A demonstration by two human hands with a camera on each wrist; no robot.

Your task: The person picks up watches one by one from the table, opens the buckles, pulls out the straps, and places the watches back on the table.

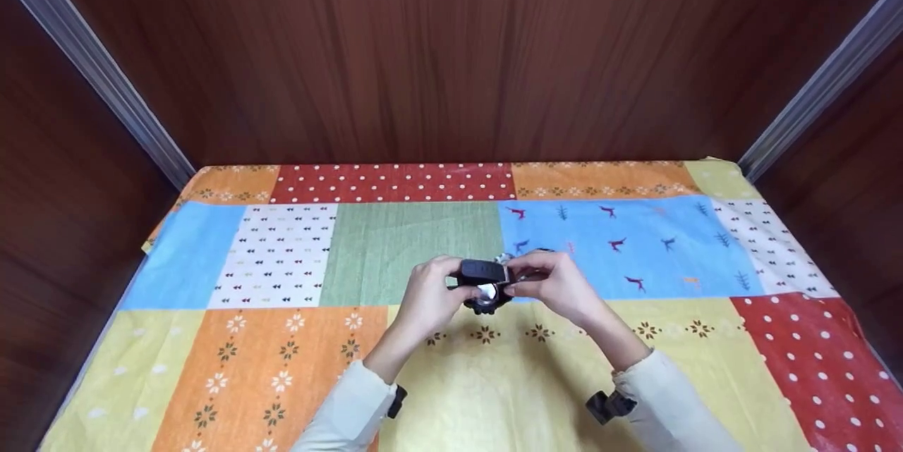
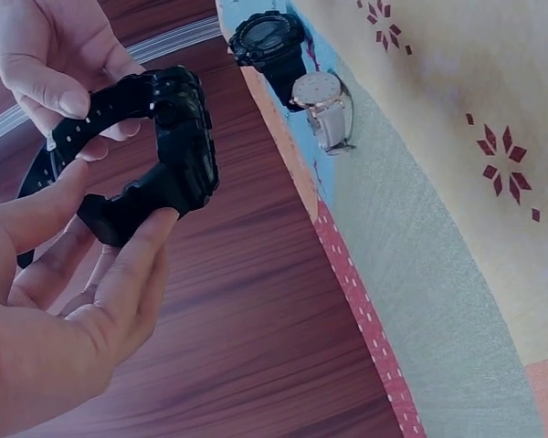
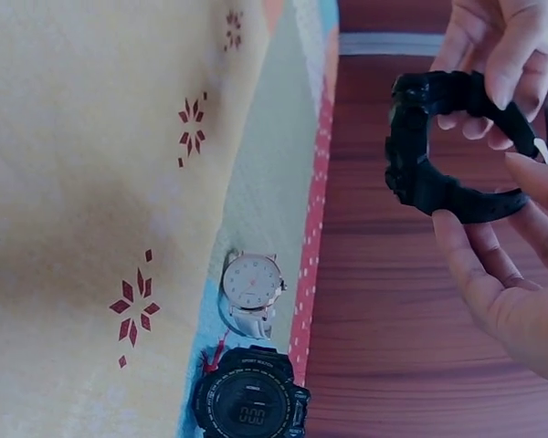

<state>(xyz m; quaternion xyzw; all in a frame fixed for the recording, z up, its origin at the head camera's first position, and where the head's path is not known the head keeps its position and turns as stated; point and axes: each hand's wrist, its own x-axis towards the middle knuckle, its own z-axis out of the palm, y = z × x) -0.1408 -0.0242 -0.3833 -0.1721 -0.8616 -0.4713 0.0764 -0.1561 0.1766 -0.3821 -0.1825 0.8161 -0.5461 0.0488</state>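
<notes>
Right, you've got the held watch [image 2: 190,137] up above the patchwork cloth [image 1: 416,233], squarely between both hands! Your left hand [image 1: 434,297] pinches the strap [image 3: 479,203] from the left, thumb against fingers; your right hand [image 1: 564,286] pinches it from the right, just as narrow a gap. Here's the key relation: the case [image 3: 406,137] sits on the near, lower side, the strap arms curving up and away toward the far side, so the line across the loop runs left to right, hand to hand. Neither hand looks clearly nearer the case; the pale buckle [image 3: 542,151], though, is right by your right fingertips. Whether it's fastened, I can't tell. Beyond, on the cloth, lie the white-dial watch [image 3: 253,281] and, to its right, the digital watch [image 3: 251,401].
</notes>
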